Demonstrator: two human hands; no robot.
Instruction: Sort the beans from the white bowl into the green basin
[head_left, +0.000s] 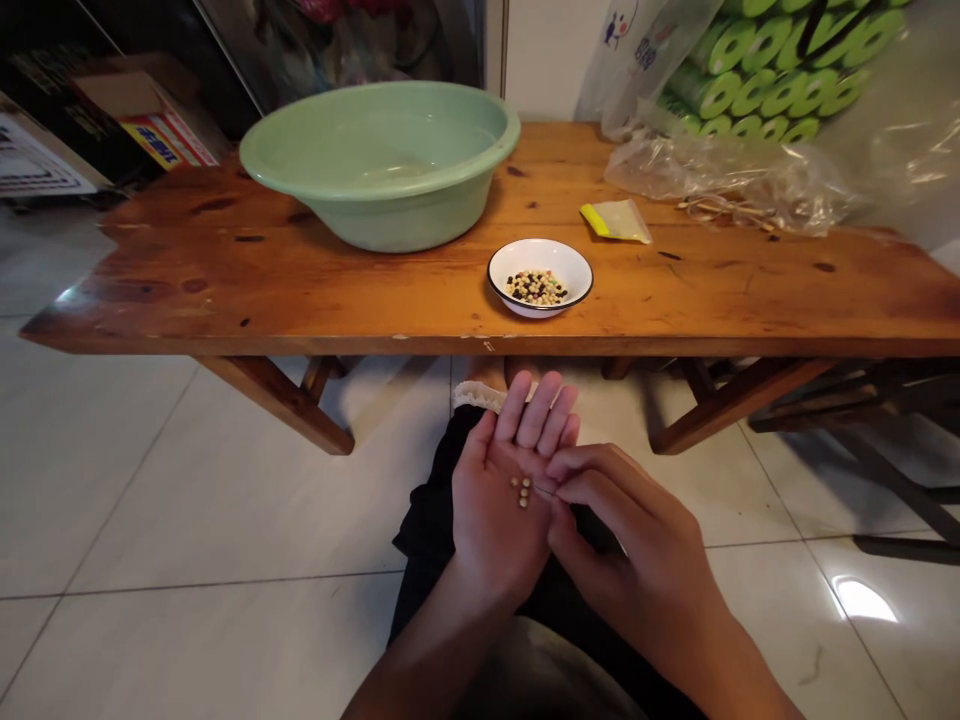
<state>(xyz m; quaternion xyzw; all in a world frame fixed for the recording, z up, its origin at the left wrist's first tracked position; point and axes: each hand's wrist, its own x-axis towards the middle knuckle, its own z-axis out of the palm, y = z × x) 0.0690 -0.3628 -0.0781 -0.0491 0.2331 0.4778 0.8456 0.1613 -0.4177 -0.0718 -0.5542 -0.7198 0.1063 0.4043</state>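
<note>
Lying palm up with its fingers extended wide, the left hand (pixel 499 520) carried a few pale beads (pixel 524 492) on its palm. Beside it, the right hand (pixel 637 540) pinched a thin, needle-like strand (pixel 543 490), its tip near the beads. Beyond, on the wooden surface (pixel 360 310), stood a white bowl (pixel 534 256) of mixed beads (pixel 536 288), with a green basin (pixel 405 215) to its left and a small packet (pixel 621 220) behind it, rightward.

Head cam, facing fwd/down, L hand (pixel 496 525) v. close, bench (pixel 360 300) beyond
</note>
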